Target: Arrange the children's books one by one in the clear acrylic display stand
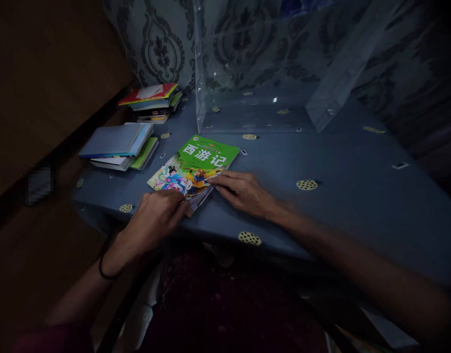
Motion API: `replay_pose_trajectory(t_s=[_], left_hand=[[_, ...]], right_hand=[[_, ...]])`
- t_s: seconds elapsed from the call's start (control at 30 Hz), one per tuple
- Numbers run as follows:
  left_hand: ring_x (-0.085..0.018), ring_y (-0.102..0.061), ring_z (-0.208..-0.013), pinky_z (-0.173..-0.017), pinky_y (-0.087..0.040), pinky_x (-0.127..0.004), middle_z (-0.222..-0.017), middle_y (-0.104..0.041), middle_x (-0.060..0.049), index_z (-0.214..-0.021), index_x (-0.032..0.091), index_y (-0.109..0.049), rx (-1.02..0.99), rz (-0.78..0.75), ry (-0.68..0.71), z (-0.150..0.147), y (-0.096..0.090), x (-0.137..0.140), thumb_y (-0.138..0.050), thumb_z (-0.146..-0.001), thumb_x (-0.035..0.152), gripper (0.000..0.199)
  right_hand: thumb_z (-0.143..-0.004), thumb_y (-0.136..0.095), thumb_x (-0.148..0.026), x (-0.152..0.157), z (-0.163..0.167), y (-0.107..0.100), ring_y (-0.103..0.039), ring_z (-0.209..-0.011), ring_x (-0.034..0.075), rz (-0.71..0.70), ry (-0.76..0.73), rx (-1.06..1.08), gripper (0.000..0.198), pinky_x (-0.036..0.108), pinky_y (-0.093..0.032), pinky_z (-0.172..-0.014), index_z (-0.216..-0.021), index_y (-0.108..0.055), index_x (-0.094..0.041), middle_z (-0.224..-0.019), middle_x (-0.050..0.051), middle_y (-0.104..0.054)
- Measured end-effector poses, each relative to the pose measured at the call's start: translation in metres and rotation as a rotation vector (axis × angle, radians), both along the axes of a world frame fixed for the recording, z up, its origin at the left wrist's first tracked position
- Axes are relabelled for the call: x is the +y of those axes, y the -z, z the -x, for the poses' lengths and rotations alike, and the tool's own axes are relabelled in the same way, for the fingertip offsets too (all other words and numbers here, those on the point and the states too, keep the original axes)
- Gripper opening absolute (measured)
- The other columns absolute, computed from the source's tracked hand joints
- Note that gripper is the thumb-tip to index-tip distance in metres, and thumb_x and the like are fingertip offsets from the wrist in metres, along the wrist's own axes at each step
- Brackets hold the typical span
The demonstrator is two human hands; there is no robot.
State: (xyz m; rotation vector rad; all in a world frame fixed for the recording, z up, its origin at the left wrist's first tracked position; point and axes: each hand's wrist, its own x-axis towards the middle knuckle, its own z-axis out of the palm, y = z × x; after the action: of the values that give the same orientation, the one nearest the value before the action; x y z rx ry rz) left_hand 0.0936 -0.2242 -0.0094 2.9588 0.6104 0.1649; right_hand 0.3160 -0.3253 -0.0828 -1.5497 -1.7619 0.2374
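A picture book with a green cover, large white Chinese characters and cartoon figures lies at an angle near the table's front edge. Under its near right corner, the grey edge of more pages or another book shows. My left hand is closed at the book's near edge, its fingertips partly hidden. From the right, my right hand grips the book's lower right edge, thumb and fingers close together. A dark band circles my left wrist.
Left of the book is a small pile of books; behind it stands a taller stack with a red-and-yellow top. A clear plastic rack stands at the back, before a patterned wall. A blue pineapple-print cloth covers the table.
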Motion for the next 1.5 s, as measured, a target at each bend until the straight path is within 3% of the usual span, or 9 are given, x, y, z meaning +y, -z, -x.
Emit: replay_pose_trajectory(t_s=[0.23,0.43,0.7,0.9,1.1,1.2,1.3,1.4,1.5], left_hand=[[-0.014,-0.056,-0.058,-0.057,-0.034,-0.027,-0.070,-0.070,-0.004,-0.077,0.017,-0.069,-0.003,-0.032,-0.025,-0.007,-0.009,0.004,-0.045,-0.099,0.032,0.036],[-0.013,-0.054,-0.057,-0.059,-0.034,-0.026,-0.065,-0.066,-0.002,-0.075,0.017,-0.069,0.023,0.040,0.012,-0.019,-0.014,-0.003,-0.044,-0.099,0.031,0.037],[-0.019,-0.063,-0.075,-0.061,-0.044,-0.027,-0.083,-0.070,-0.009,-0.088,0.015,-0.067,0.114,-0.222,0.042,-0.015,0.007,-0.029,-0.041,-0.103,0.035,0.036],[-0.025,-0.062,-0.101,-0.069,-0.056,-0.030,-0.109,-0.068,-0.012,-0.105,0.016,-0.065,0.149,-0.200,0.098,0.000,0.011,-0.035,-0.048,-0.100,0.031,0.024],[-0.021,-0.067,-0.097,-0.083,-0.057,-0.034,-0.102,-0.073,-0.008,-0.101,0.019,-0.070,-0.047,-0.062,0.183,0.008,0.014,-0.003,-0.043,-0.102,0.025,0.028],[-0.024,-0.067,-0.097,-0.083,-0.056,-0.037,-0.102,-0.073,-0.008,-0.103,0.018,-0.069,-0.078,-0.074,0.038,-0.001,0.017,0.028,-0.045,-0.101,0.028,0.026],[-0.028,-0.066,-0.104,-0.081,-0.055,-0.039,-0.111,-0.071,-0.013,-0.119,0.014,-0.064,-0.065,-0.136,-0.152,-0.015,0.022,0.060,-0.049,-0.099,0.030,0.029],[-0.026,-0.066,-0.107,-0.085,-0.053,-0.036,-0.117,-0.070,-0.014,-0.130,0.014,-0.057,-0.060,-0.076,-0.166,-0.028,0.030,0.083,-0.049,-0.098,0.031,0.037],[-0.025,-0.066,-0.106,-0.087,-0.051,-0.035,-0.117,-0.070,-0.015,-0.133,0.013,-0.054,-0.088,0.025,-0.184,-0.039,0.035,0.098,-0.049,-0.096,0.033,0.042]], right_hand=[[-0.096,-0.053,-0.020,0.001,0.006,-0.002,-0.062,-0.119,0.026,-0.034,0.010,0.113,0.032,0.051,-0.046,-0.109,-0.123,-0.068,-0.026,-0.127,0.006,-0.068],[-0.095,-0.050,-0.016,0.001,0.002,-0.004,-0.064,-0.112,0.026,-0.041,0.073,0.066,0.034,0.049,-0.051,-0.101,-0.122,-0.069,-0.024,-0.121,0.007,-0.070],[-0.094,-0.045,-0.015,-0.014,0.016,0.002,-0.064,-0.094,0.022,-0.036,0.039,-0.087,0.035,0.040,-0.055,-0.085,-0.117,-0.071,-0.023,-0.104,0.008,-0.067],[-0.096,-0.044,-0.016,-0.033,0.043,-0.002,-0.061,-0.094,0.023,-0.010,-0.031,-0.285,0.033,0.036,-0.054,-0.077,-0.119,-0.068,-0.022,-0.105,0.010,-0.065],[-0.095,-0.046,-0.010,-0.045,0.061,-0.006,-0.062,-0.090,0.023,0.011,0.016,-0.502,0.039,0.034,-0.055,-0.069,-0.128,-0.062,-0.021,-0.099,0.010,-0.068],[-0.090,-0.048,-0.005,-0.046,0.061,-0.005,-0.063,-0.090,0.024,0.008,0.047,-0.515,0.045,0.035,-0.057,-0.068,-0.129,-0.061,-0.022,-0.098,0.010,-0.068],[-0.086,-0.047,-0.003,-0.045,0.060,-0.008,-0.063,-0.089,0.024,0.038,0.033,-0.417,0.044,0.037,-0.058,-0.069,-0.122,-0.065,-0.023,-0.098,0.009,-0.068],[-0.088,-0.047,-0.007,-0.040,0.058,-0.012,-0.063,-0.092,0.023,0.066,0.007,-0.192,0.038,0.038,-0.059,-0.075,-0.113,-0.068,-0.024,-0.100,0.008,-0.066],[-0.092,-0.050,-0.018,-0.029,0.055,-0.014,-0.063,-0.094,0.023,0.076,0.109,-0.062,0.028,0.041,-0.058,-0.080,-0.111,-0.070,-0.024,-0.101,0.009,-0.064]])
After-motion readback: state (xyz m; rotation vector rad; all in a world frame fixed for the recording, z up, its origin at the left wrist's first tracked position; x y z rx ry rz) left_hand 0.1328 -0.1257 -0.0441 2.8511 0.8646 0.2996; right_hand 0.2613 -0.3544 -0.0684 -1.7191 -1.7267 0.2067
